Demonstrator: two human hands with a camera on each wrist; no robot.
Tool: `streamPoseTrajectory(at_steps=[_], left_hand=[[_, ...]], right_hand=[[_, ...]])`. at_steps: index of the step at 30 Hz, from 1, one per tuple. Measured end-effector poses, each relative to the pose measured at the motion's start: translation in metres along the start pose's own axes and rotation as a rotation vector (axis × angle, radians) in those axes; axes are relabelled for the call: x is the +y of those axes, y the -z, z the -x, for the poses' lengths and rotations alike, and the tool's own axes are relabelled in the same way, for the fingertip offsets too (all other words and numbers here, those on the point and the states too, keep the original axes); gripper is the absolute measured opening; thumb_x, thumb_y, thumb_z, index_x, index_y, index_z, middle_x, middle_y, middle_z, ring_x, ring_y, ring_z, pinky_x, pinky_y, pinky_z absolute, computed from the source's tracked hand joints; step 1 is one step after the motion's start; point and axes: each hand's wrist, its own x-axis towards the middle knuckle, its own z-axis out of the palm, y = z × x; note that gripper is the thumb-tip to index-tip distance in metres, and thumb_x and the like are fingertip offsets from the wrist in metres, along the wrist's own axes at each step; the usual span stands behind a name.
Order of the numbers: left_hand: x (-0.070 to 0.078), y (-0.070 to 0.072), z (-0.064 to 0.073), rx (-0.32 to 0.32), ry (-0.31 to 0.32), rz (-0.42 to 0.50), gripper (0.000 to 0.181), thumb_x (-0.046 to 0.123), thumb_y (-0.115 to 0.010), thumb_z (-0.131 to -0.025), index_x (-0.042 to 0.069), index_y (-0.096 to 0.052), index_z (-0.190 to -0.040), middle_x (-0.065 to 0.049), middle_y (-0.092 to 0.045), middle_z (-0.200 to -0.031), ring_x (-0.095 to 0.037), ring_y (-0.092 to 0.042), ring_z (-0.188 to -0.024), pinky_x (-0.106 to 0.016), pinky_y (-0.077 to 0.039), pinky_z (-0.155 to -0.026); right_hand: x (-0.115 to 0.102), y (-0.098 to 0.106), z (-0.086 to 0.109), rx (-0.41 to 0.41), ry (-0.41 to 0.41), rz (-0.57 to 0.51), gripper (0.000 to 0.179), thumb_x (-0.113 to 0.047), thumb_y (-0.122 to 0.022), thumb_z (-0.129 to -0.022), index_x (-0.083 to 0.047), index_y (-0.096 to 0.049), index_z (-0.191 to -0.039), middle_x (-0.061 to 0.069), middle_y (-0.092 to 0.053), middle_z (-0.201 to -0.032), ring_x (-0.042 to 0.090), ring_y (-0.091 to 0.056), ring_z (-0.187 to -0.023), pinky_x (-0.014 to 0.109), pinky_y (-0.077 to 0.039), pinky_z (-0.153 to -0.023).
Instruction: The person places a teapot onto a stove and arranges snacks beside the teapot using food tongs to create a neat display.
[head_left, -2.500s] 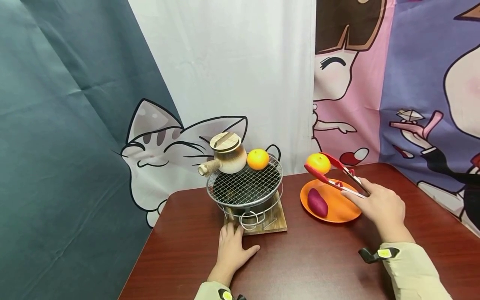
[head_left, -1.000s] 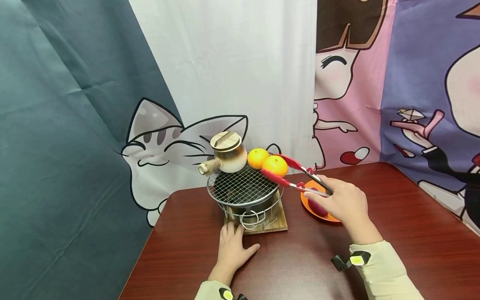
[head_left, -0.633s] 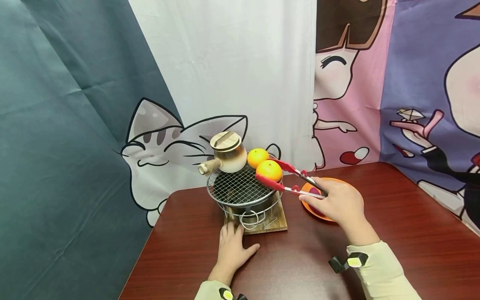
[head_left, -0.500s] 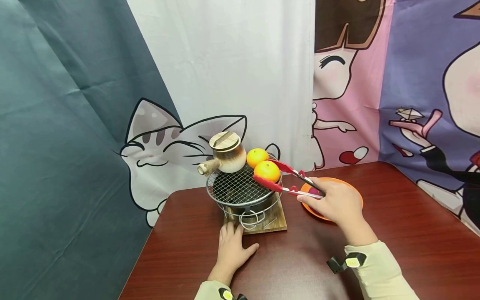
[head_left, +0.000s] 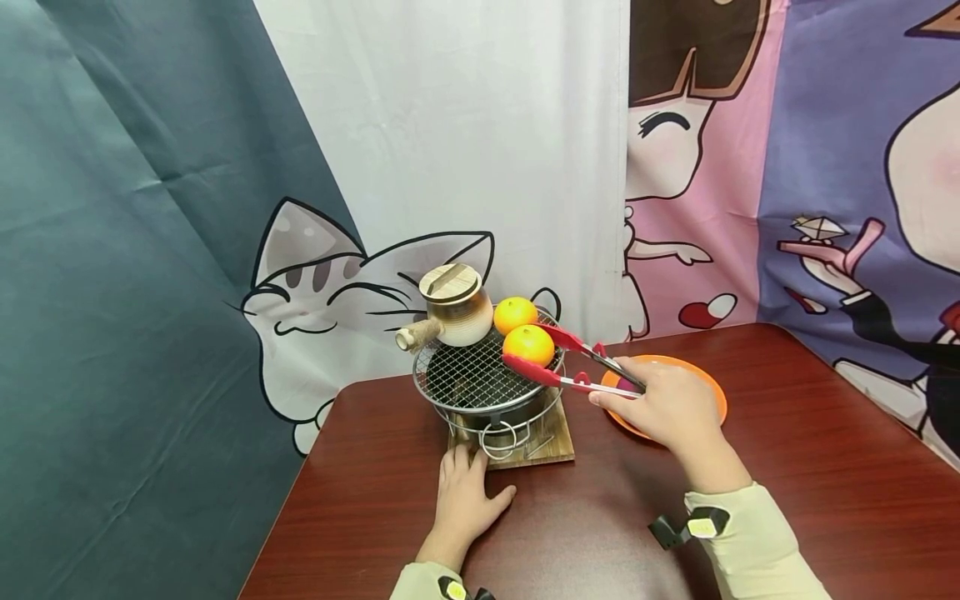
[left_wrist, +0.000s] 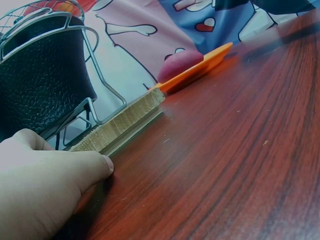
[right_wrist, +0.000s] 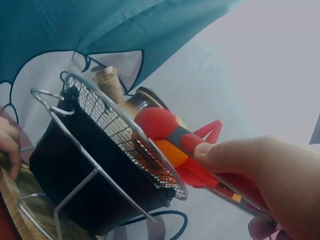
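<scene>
Two hands work at a tabletop grill (head_left: pixel 465 379), the landmark here. Nearest, in front of the grill, the left hand (head_left: pixel 467 502) lies with straight, spread fingers touching the edge of its wooden board (head_left: pixel 547 452), gripping nothing visible. To the grill's right, the right hand (head_left: pixel 675 410) curls around red-tipped tongs (head_left: pixel 536 372), whose arms stand apart by one fruit's width. Between their tips, above the grill's right side, sits the front orange (head_left: pixel 528 345). It has shifted inward from over the plate within the last few seconds; the work appears to be at the setting-down stage, though whether mesh bears the weight cannot be told. Right of the grill, the plate (head_left: pixel 678 364) holds a purple tuber (left_wrist: pixel 181 65). At the grill's rear stand the rear orange (head_left: pixel 515 316) and a lidded pot (head_left: pixel 467 325).
</scene>
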Motion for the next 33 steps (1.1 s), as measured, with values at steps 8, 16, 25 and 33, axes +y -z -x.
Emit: streamPoseTrajectory(at_steps=[8,16,25,33], left_hand=[[-0.002,-0.002,0.0,0.034,-0.014,-0.009,0.061,0.047,-0.08,-0.071,0.012,-0.063,-0.118,-0.015,-0.047,-0.124,-0.039,-0.042,-0.12,-0.055,-0.035,-0.104],[-0.002,-0.004,0.0,0.065,-0.034,-0.017,0.062,0.047,-0.08,-0.07,0.012,-0.063,-0.117,-0.014,-0.047,-0.122,-0.04,-0.042,-0.119,-0.056,-0.037,-0.103],[-0.001,-0.003,0.001,0.065,-0.036,-0.019,0.062,0.045,-0.08,-0.07,0.011,-0.063,-0.119,-0.015,-0.047,-0.123,-0.04,-0.043,-0.12,-0.055,-0.035,-0.104],[0.001,0.001,0.001,0.032,-0.017,-0.008,0.061,0.045,-0.079,-0.072,0.012,-0.064,-0.121,-0.015,-0.047,-0.125,-0.04,-0.042,-0.122,-0.055,-0.034,-0.105]], right_hand=[[-0.003,0.004,-0.001,-0.064,-0.032,-0.001,0.088,-0.088,-0.053,-0.075,-0.023,-0.067,-0.133,0.016,-0.072,-0.109,0.034,-0.066,-0.095,0.051,-0.05,-0.072],[-0.004,0.005,0.0,-0.049,-0.018,0.004,0.087,-0.087,-0.055,-0.075,-0.023,-0.067,-0.132,0.015,-0.073,-0.105,0.032,-0.065,-0.09,0.048,-0.05,-0.069],[0.002,0.002,0.001,0.039,0.023,-0.028,0.079,-0.079,-0.065,-0.077,-0.021,-0.069,-0.13,0.01,-0.073,-0.099,0.03,-0.064,-0.086,0.047,-0.05,-0.069],[0.012,0.008,0.002,0.126,0.01,-0.077,0.073,-0.071,-0.073,-0.076,-0.025,-0.069,-0.132,0.003,-0.07,-0.086,0.031,-0.064,-0.079,0.047,-0.048,-0.061]])
